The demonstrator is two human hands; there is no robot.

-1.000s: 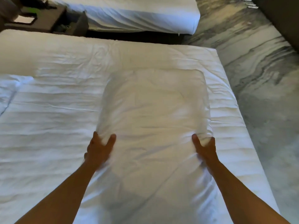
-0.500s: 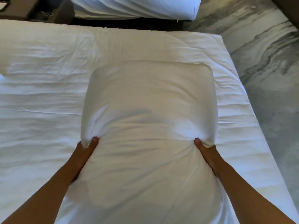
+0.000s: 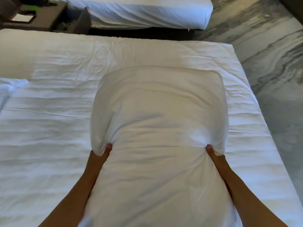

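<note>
The pillow (image 3: 160,112) is held lengthwise above the bed (image 3: 49,128), with its far end raised and its near end toward the person. The left hand (image 3: 100,154) grips the left edge and the right hand (image 3: 213,153) grips the right edge at the same level. Each thumb presses into the cloth; the fingers are hidden behind the filling. The filling appears to reach both far corners of the case, though the near end is out of view. Judged status: casing mostly done. Remaining: settle the filling, tidy the near end, lay the pillow on the bed.
</note>
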